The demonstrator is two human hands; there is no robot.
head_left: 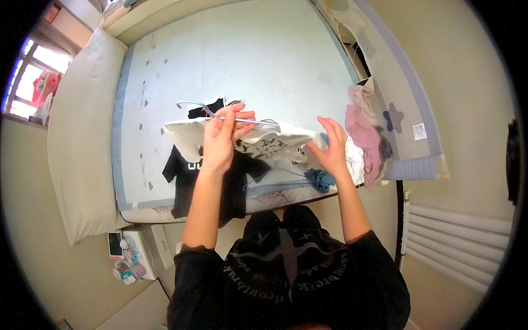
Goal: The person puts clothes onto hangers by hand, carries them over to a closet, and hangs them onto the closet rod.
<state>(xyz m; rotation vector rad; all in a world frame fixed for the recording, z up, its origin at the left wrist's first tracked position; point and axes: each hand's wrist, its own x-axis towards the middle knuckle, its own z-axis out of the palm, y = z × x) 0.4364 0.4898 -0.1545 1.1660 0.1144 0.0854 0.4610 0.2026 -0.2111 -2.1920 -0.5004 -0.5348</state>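
White T-shirt with a dark print point(264, 147), held up above the near side of a bed spread with a pale blue mat point(247, 60), together with a slim light-blue hanger point(261, 122), right end of the bar running into the cloth. In the left hand point(221, 136), palm turned up, the hanger's bar between thumb and fingers, hook off to the left. At the shirt's right end, the right hand point(333, 151), thumb and fingers spread apart; cannot tell whether gripping the cloth. Below, on the bed, a black short-sleeved T-shirt with white lettering point(234, 184), hem over the near edge. Near the right hand, a crumpled blue-grey cloth bundle point(320, 180), with a thin lilac hanger point(283, 169) between bundle and black T-shirt. Farther right, a white crumpled cloth point(355, 160) beside a heap of dusty-pink clothing point(363, 129).
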